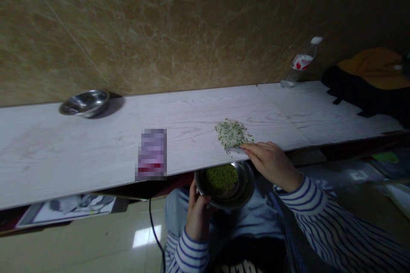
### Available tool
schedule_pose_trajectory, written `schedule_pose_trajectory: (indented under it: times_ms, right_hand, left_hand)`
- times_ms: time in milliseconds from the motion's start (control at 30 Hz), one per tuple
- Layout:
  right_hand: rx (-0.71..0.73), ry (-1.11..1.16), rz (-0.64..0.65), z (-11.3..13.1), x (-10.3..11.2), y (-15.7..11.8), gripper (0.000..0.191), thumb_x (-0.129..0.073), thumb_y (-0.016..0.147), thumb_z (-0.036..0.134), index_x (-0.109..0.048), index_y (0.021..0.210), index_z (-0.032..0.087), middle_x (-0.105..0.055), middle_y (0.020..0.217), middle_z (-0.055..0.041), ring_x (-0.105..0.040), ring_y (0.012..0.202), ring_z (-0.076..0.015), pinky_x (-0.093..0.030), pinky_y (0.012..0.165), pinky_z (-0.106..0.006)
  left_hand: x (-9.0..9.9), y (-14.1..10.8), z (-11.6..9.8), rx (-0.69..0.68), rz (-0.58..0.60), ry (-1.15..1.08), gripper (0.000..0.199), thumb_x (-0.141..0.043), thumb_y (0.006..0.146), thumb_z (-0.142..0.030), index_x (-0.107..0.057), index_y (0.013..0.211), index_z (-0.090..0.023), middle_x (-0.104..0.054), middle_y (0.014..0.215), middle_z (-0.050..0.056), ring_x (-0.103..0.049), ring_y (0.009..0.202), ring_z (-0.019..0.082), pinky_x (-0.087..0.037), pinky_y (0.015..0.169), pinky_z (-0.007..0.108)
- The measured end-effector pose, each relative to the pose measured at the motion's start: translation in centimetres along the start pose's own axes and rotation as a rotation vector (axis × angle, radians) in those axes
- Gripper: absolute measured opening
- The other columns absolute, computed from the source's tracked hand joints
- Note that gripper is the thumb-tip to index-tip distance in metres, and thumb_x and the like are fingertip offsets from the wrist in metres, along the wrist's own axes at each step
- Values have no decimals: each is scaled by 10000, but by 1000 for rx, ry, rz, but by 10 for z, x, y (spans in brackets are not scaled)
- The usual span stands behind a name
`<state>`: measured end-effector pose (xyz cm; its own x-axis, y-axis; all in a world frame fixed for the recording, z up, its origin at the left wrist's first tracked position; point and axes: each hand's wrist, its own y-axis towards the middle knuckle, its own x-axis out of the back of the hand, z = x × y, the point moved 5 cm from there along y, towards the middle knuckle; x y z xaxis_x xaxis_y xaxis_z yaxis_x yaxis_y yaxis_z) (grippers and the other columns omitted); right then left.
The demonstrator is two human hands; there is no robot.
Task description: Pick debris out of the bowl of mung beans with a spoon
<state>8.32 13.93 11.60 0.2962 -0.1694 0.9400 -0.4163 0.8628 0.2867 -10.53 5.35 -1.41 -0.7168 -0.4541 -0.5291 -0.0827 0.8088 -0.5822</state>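
Observation:
My left hand (199, 215) grips the rim of a stainless steel bowl (246, 192), thumb on the near side. The bowl is just below the table's front edge, over my lap, with small green beans (221, 179) inside that look like mung beans. In my right hand (272, 164) is a pale spoon (235, 150), pinched between thumb and fingers. Its end lies at the near edge of a loose pile of white grains and green beans (232, 133), probably rice and mung beans, on the tabletop.
A second steel bowl (86, 104) sits at the back left of the pale wooden table (192, 111). A pixelated purple packet or phone (152, 153) lies near the front edge. A clear water bottle (301, 63) and an orange-and-black cap or bag (373, 72) are at the right.

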Motion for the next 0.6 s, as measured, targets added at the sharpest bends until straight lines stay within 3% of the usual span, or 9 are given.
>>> schedule_pose_trajectory:
  times_ms: [600]
  right_hand:
    - [40, -9, -11, 3, 0, -4, 240, -456, 934, 161, -616, 1109, 192, -726, 993, -58, -655, 871, -196, -418, 753, -338]
  left_hand:
    - [-5, 3, 6, 3, 30, -1, 759, -644, 591, -213, -457, 1321, -296, -553, 1215, 88, -562, 917, 265, -497, 626, 340]
